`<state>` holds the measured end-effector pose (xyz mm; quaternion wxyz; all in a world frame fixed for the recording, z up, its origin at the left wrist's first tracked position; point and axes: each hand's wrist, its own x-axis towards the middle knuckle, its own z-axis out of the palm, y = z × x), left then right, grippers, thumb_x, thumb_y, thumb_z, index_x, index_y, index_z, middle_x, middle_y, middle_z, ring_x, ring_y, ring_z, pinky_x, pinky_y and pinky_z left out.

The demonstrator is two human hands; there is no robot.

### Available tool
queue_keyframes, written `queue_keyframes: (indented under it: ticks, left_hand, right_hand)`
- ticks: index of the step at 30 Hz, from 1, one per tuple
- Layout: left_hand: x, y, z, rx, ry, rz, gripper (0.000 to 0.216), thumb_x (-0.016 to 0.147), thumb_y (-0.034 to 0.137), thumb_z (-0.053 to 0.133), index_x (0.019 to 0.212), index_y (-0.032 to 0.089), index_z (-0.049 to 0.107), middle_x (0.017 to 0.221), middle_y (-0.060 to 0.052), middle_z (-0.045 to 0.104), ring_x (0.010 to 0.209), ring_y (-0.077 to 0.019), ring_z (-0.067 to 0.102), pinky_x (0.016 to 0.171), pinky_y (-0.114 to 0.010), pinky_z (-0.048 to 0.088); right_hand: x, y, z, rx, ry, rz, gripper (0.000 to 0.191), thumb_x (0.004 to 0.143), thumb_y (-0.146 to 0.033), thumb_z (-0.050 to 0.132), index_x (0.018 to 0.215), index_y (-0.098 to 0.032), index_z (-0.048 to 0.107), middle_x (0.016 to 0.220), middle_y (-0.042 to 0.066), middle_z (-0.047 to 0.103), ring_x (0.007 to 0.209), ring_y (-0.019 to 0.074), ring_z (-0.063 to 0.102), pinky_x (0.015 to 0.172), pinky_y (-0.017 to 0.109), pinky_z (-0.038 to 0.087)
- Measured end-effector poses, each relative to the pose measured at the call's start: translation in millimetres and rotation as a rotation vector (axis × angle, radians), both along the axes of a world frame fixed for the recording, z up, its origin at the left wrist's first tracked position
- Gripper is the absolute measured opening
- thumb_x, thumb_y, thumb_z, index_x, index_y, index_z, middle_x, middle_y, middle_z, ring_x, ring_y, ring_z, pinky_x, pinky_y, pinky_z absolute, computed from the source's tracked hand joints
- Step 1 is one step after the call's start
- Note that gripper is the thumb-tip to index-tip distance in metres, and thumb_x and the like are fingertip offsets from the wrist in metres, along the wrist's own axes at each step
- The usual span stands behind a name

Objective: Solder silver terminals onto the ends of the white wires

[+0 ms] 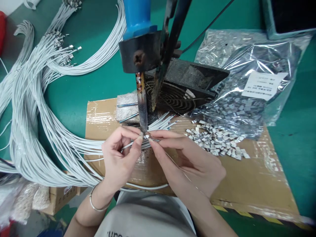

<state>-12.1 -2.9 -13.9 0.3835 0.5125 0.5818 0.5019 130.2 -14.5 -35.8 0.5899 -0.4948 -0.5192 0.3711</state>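
Observation:
My left hand (122,154) is closed, thumb and forefinger pinching a white wire (127,145) near its end. Opposite it, my right hand (187,158) pinches a small silvery-white piece (146,136) between thumb and fingertips. A thin strand that looks like solder wire (184,172) runs along the right palm towards the wrist. Right at the fingertips, the tip of a blue-handled soldering iron (142,112) points down from a clamp (140,52). The exact contact between tip, wire and piece is too small to make out. Just behind lie several short-looking wire ends (161,121).
Cardboard (247,184) covers the green table (81,87). Long white wire bundles (29,108) fill the left. A black fan (182,89) stands behind the iron. To the right lie loose silvery-white pieces (219,141) and a labelled plastic bag (247,108) of similar pieces.

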Motion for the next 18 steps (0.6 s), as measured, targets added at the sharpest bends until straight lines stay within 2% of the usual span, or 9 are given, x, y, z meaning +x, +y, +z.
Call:
queue_keyframes:
  ticks: [4, 9, 12, 15, 18]
  left_hand:
    - [1.8, 0.1, 2.1, -0.023, -0.035, 0.007, 0.016, 0.093, 0.013, 0.080, 0.079, 0.019, 0.075, 0.086, -0.002, 0.077, 0.050, -0.0056, 0.040, 0.045, -0.021, 0.030]
    - [3.5, -2.8, 5.3, -0.128, -0.117, -0.030, 0.015, 0.092, 0.011, 0.078, 0.079, 0.018, 0.075, 0.087, -0.004, 0.077, 0.060, -0.0093, 0.056, 0.052, -0.021, 0.043]
    - [1.8, -8.4, 7.3, -0.193, -0.148, -0.061, 0.016, 0.093, 0.011, 0.078, 0.079, 0.019, 0.074, 0.087, -0.004, 0.078, 0.062, -0.0100, 0.058, 0.054, -0.021, 0.044]
    - [-1.6, -15.8, 8.3, -0.249, -0.175, -0.098, 0.016, 0.095, 0.014, 0.078, 0.081, 0.019, 0.074, 0.088, -0.003, 0.077, 0.060, -0.0092, 0.053, 0.053, -0.021, 0.042]
    - [-5.2, -23.0, 8.0, -0.317, -0.187, -0.120, 0.014, 0.095, 0.018, 0.080, 0.082, 0.019, 0.075, 0.090, -0.005, 0.077, 0.066, -0.0117, 0.058, 0.055, -0.022, 0.044]
  right_hand:
    - [-1.0, -0.9, -0.4, -0.020, 0.032, 0.004, 0.020, 0.098, -0.006, 0.076, 0.095, -0.026, 0.076, 0.107, 0.001, 0.086, 0.096, 0.0196, 0.083, 0.087, 0.033, 0.066]
    - [3.5, -4.7, -4.1, -0.082, 0.033, -0.002, 0.014, 0.101, -0.011, 0.075, 0.100, -0.025, 0.074, 0.108, 0.002, 0.083, 0.101, 0.0197, 0.081, 0.089, 0.032, 0.063]
    - [8.7, -6.3, -5.4, -0.127, -0.077, -0.062, 0.008, 0.107, -0.020, 0.071, 0.110, -0.026, 0.073, 0.099, 0.001, 0.079, 0.087, 0.0169, 0.078, 0.081, 0.029, 0.062]
    - [12.2, -7.1, -4.0, -0.115, -0.199, -0.004, 0.015, 0.109, -0.023, 0.065, 0.096, -0.026, 0.071, 0.081, -0.001, 0.073, 0.070, 0.0156, 0.068, 0.071, 0.029, 0.057]
    - [12.9, -8.4, -1.5, -0.127, -0.219, 0.061, 0.024, 0.106, -0.023, 0.069, 0.083, -0.025, 0.064, 0.072, -0.003, 0.067, 0.063, 0.0145, 0.060, 0.063, 0.028, 0.052]
